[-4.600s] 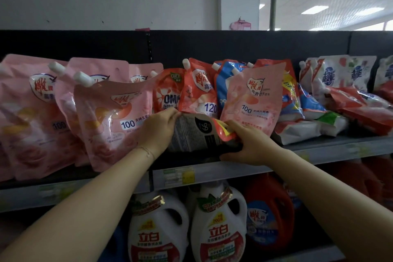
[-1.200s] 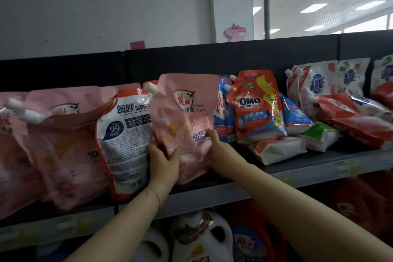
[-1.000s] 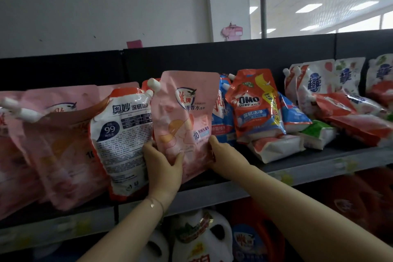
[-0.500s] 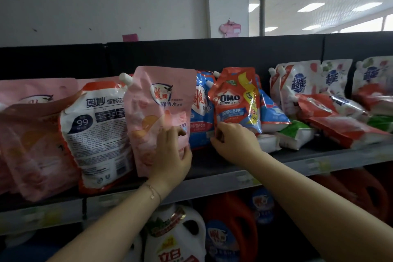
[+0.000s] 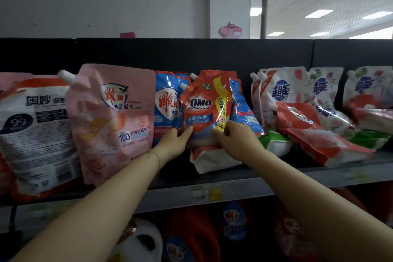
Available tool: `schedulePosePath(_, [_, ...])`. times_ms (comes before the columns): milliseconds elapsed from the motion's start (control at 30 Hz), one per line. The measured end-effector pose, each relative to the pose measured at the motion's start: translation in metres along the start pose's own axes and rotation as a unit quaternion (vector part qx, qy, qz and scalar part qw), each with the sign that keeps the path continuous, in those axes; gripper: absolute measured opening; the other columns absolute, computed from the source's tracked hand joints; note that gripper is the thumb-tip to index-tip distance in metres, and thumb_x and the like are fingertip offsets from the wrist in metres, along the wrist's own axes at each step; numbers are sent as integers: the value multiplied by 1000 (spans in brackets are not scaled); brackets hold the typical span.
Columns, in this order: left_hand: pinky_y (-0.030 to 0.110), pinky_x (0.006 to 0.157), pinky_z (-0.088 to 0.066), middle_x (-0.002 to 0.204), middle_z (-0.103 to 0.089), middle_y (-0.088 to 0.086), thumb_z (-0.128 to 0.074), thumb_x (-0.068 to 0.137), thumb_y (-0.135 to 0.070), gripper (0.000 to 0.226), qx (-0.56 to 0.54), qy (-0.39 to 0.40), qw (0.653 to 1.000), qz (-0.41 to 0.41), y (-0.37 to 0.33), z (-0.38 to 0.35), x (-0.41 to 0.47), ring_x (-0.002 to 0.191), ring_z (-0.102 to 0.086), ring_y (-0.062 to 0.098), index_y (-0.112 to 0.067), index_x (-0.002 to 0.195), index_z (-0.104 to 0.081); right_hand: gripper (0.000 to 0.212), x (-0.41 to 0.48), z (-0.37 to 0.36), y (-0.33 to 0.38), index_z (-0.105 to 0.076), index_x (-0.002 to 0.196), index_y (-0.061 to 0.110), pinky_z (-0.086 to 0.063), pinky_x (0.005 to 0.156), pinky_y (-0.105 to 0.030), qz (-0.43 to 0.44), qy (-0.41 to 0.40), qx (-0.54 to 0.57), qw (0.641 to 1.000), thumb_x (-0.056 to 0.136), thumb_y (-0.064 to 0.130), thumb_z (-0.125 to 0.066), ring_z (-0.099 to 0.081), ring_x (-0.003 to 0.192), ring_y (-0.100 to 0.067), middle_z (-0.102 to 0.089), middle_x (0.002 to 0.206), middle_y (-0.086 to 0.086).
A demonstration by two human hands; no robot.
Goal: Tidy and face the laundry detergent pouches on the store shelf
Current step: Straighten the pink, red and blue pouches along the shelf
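Shelf (image 5: 234, 178) dark, pouch-crowded; both hands grip OMO pouch (image 5: 204, 104).

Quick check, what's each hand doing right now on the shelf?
Left hand: grip closed on the lower left of the orange OMO pouch.
Right hand: grip closed on the same pouch's lower right.

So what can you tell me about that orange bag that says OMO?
The OMO pouch is a shiny, crinkly plastic bag, orange-red with a yellow stripe down its right side, a blue band and a white spout cap at its top left. It stands upright, facing front, on the shelf, in front of blue pouches. The left hand and right hand grip its lower corners.
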State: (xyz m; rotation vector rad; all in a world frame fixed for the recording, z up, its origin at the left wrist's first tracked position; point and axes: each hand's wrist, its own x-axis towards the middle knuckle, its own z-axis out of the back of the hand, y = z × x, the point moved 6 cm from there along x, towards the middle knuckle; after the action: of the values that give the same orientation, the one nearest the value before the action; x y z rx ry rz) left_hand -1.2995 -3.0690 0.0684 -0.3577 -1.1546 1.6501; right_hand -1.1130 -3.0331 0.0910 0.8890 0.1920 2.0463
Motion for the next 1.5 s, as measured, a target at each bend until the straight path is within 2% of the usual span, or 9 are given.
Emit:
schedulePosePath(133, [40,102,-44,119,-64,6,-68,55,-77,97,-171,-29,983,59,5,-5,16,109,-60,24,-10,123,-60,33,11,2,-2,-56,89,11,-45,70,-34,-25,1,73,997,91,45,-57,-56,85,-22,-60,89,-5])
schedulePosePath(300, [39,96,-47,117,-64,10,-70,85,-27,42,-275,-8,956,102,-2,-10,12,107,-60,27,-7,121,-59,27,13,-3,-4,-55,98,13,-52,75,-34,-82,30,215,973,86,34,-67,-58,87,-18,-57,91,0])
schedulePosePath(500, [36,88,-49,114,-62,18,-57,92,-3,26,-317,-10,945,81,-2,-4,3,93,-60,25,1,117,-59,35,0,-19,11,-43,107,24,-52,89,-46,-73,-22,305,949,83,24,-70,-57,101,-22,-53,113,-3])
schedulePosePath(733, [33,71,-51,117,-63,18,-45,94,0,32,-337,-9,939,63,4,10,-7,92,-62,27,-4,123,-57,40,-20,-23,46,-44,114,23,-47,84,-34,28,-81,261,962,84,23,-71,-47,99,-14,-40,113,3])
schedulePosePath(967, [36,73,-50,92,-71,8,-49,89,-13,20,-387,-7,920,63,15,21,-15,81,-66,25,-17,101,-65,45,-34,-31,74,-44,117,17,-48,86,-40,91,-101,210,968,82,22,-72,-49,104,-20,-42,119,0])
schedulePosePath(1033, [34,64,-50,82,-71,7,-45,91,-20,22,-376,-10,921,96,26,27,-17,71,-65,24,-14,98,-65,46,-40,-41,87,-43,116,17,-48,83,-36,113,-90,193,971,80,21,-73,-49,102,-20,-42,118,-1])
schedulePosePath(1267, [33,69,-53,97,-72,9,-52,93,-47,38,-280,86,946,138,32,35,-29,91,-67,26,-16,106,-69,56,-54,-93,111,-36,130,17,-47,71,-42,169,15,-6,985,81,13,-64,-56,99,-35,-45,121,-7])
schedulePosePath(1367, [44,87,-54,101,-72,11,-52,92,-39,33,-260,48,952,154,32,42,-32,97,-67,30,-15,104,-71,53,-49,-91,114,-40,124,18,-50,71,-42,186,25,-16,982,79,14,-66,-57,99,-33,-50,118,-4])
schedulePosePath(1500, [43,89,-52,104,-68,11,-52,78,-36,37,-150,-72,981,104,27,68,-35,96,-64,30,-14,105,-67,59,-45,-96,120,-38,131,18,-50,72,-42,215,66,-36,974,80,15,-66,-56,103,-32,-48,123,-5])
